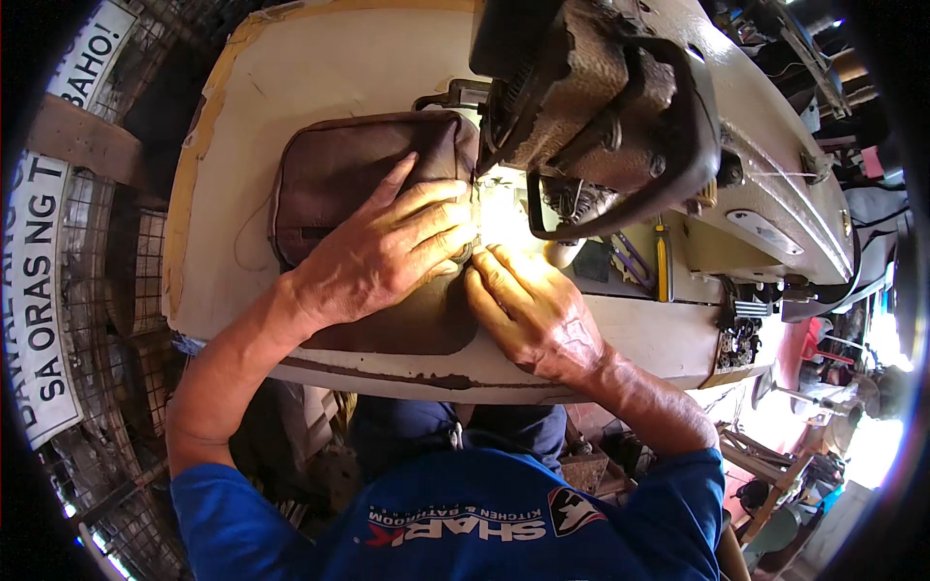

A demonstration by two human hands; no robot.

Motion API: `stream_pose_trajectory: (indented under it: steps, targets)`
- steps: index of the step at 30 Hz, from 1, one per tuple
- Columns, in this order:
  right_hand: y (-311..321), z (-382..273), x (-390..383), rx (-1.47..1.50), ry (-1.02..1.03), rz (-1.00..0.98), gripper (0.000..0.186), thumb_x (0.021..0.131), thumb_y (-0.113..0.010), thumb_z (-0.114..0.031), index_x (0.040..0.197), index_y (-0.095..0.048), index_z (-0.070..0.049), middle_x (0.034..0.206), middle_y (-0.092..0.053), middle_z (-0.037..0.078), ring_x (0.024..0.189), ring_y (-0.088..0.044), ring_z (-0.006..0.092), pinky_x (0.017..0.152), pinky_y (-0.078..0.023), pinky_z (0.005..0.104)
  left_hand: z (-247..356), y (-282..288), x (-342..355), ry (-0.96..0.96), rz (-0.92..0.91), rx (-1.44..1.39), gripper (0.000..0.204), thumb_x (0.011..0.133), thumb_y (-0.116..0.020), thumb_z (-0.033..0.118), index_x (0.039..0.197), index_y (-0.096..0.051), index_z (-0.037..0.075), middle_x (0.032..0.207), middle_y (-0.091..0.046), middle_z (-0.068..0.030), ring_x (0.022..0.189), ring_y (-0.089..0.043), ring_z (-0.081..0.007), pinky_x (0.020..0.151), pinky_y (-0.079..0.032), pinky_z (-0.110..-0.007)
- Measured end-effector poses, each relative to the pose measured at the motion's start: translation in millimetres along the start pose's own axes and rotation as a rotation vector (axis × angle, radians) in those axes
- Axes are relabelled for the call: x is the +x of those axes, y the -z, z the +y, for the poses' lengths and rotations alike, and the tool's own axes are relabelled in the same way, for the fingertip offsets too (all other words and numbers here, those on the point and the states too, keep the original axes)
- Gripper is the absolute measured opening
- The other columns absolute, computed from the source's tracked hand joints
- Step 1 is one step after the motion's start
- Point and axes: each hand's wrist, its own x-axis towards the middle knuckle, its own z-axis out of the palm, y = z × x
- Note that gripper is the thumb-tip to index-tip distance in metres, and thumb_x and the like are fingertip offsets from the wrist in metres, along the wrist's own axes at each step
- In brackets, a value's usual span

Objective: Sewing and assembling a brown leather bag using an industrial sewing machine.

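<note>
"Brown bag (339, 174), where have we got it?"
"On the desk (300, 73), eight o'clock from the machine (562, 111), our left grip (389, 247) spread over it."
"Our right grip (533, 315)?"
"At its four-o'clock edge, nearer the machine; whether pinching, we can't tell."

L hand (378, 254) lies palm-down w/ fingers (436, 215) spread, R hand (535, 315) close by w/ fingers bent & bunched, wrists (302, 298) angled inward, 2 bare forearms (240, 363) reaching fwd from bent elbows (199, 447).

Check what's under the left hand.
Brown leather shows around the left hand; whatever lies directly beneath the palm is covered and can't be seen.
</note>
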Motion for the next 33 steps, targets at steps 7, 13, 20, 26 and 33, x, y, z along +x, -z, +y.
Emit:
stream_pose_trajectory:
  steps: [7, 13, 20, 26, 33]
  targets:
    - [-1, 9, -4, -0.119, 0.151, -0.030, 0.048, 0.072, -0.061, -0.019, 0.113, -0.065, 0.008, 0.114, -0.067, 0.023, 0.108, -0.068, 0.0326, 0.089, -0.056, 0.0405, 2, -1, -3, 0.021, 0.022, -0.099, 0.050, 0.084, -0.073, 0.020, 0.126, -0.060, -0.002, 0.127, -0.057, -0.0156, 0.131, -0.052, -0.0314, 0.119, -0.030, -0.060]
    - [2, 7, -1, -0.139, 0.185, -0.024, 0.050, 0.070, -0.061, -0.020, 0.110, -0.067, 0.010, 0.111, -0.069, 0.024, 0.106, -0.069, 0.0336, 0.085, -0.058, 0.0400, 1, 5, -1, -0.010, 0.013, -0.010, 0.036, 0.085, -0.070, 0.015, 0.118, -0.064, 0.001, 0.128, -0.058, -0.0124, 0.131, -0.052, -0.0291, 0.119, -0.031, -0.058]
    - [2, 5, -2, -0.093, 0.144, -0.052, 0.041, 0.073, -0.066, -0.013, 0.109, -0.067, 0.007, 0.112, -0.069, 0.021, 0.108, -0.068, 0.0341, 0.091, -0.058, 0.0440, -4, 8, 0, -0.051, 0.003, 0.007, 0.030, 0.087, -0.062, 0.015, 0.114, -0.067, 0.002, 0.125, -0.061, -0.0115, 0.128, -0.054, -0.0268, 0.119, -0.032, -0.058]
    - [3, 0, 0, -0.125, 0.151, -0.090, 0.041, 0.074, -0.066, -0.014, 0.109, -0.067, 0.008, 0.112, -0.068, 0.022, 0.108, -0.068, 0.0345, 0.093, -0.058, 0.0446, -7, 7, -1, -0.060, -0.037, 0.017, 0.031, 0.088, -0.060, 0.017, 0.113, -0.070, 0.002, 0.122, -0.065, -0.0092, 0.127, -0.055, -0.0255, 0.118, -0.033, -0.059]
    - [1, 5, 0, -0.162, 0.152, -0.144, 0.047, 0.075, -0.062, -0.022, 0.112, -0.067, 0.008, 0.115, -0.067, 0.026, 0.111, -0.067, 0.0362, 0.080, -0.057, 0.0382, -14, 7, 4, -0.090, -0.015, 0.040, 0.030, 0.087, -0.061, 0.016, 0.113, -0.070, 0.002, 0.118, -0.066, -0.0084, 0.126, -0.055, -0.0252, 0.117, -0.035, -0.059]
